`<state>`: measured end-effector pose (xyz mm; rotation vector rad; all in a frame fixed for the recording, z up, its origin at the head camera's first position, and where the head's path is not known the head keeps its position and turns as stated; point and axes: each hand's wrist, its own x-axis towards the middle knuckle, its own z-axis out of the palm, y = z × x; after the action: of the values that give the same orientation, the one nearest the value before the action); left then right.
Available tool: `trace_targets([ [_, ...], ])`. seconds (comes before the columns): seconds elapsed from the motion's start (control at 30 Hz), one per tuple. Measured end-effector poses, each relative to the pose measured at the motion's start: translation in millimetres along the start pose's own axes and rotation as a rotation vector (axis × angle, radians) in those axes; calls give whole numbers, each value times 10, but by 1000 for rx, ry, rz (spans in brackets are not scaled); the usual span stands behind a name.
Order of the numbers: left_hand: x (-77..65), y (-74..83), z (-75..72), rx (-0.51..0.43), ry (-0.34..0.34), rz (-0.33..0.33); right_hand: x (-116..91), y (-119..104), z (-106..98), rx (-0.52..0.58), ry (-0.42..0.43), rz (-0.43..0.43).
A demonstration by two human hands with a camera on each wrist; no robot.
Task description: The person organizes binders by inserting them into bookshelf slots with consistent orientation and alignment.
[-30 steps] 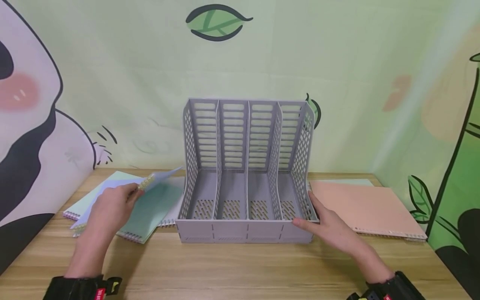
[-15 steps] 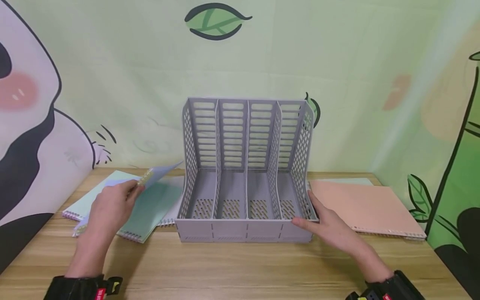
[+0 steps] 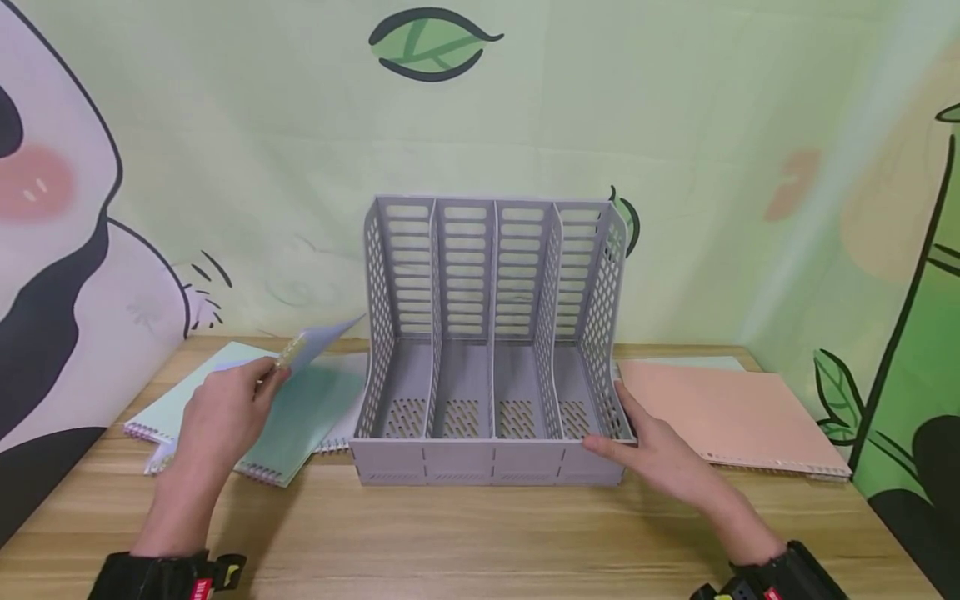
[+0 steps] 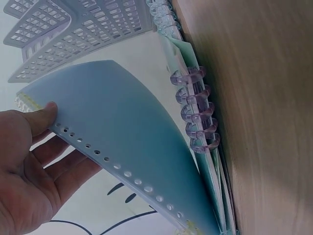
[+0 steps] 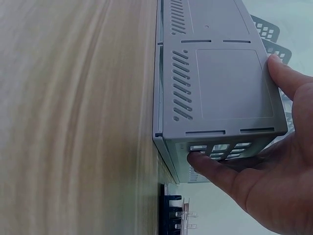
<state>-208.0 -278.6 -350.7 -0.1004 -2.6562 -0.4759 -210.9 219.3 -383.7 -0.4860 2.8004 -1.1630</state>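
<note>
My left hand [image 3: 225, 412] pinches the bound edge of a lavender-blue spiral notebook [image 3: 318, 342], thumb on one face and fingers behind. In the left wrist view this notebook [image 4: 117, 117] is tilted and slightly bowed, its row of punched holes in sight, above other notebooks. A grey file organizer [image 3: 487, 463] with several upright compartments stands mid-table, nothing in its slots. My right hand [image 3: 663, 462] holds its front right corner. The right wrist view has the thumb [image 5: 283, 73] on the front rim and a finger [image 5: 212, 166] against the perforated side wall.
Left of the organizer, a mint notebook [image 3: 168, 404], a green notebook [image 3: 315, 408] and a white notebook [image 3: 341, 429] lie overlapping. A peach notebook [image 3: 738, 412] tops a pile at right. Behind the wooden table [image 3: 420, 542] hangs a printed backdrop [image 3: 300, 167].
My left hand has tilted the lavender-blue notebook a little, its far corner rising. My right hand and the organizer have stayed put.
</note>
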Motion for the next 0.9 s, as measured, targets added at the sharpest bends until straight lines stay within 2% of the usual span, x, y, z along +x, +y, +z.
trace_targets([
  [0.4, 6, 61, -9, -16, 68, -18, 11, 15, 7, 5, 0, -6],
  [0.9, 9, 132, -24, -86, 178, 0, 3, -7, 4, -28, 2, 11],
])
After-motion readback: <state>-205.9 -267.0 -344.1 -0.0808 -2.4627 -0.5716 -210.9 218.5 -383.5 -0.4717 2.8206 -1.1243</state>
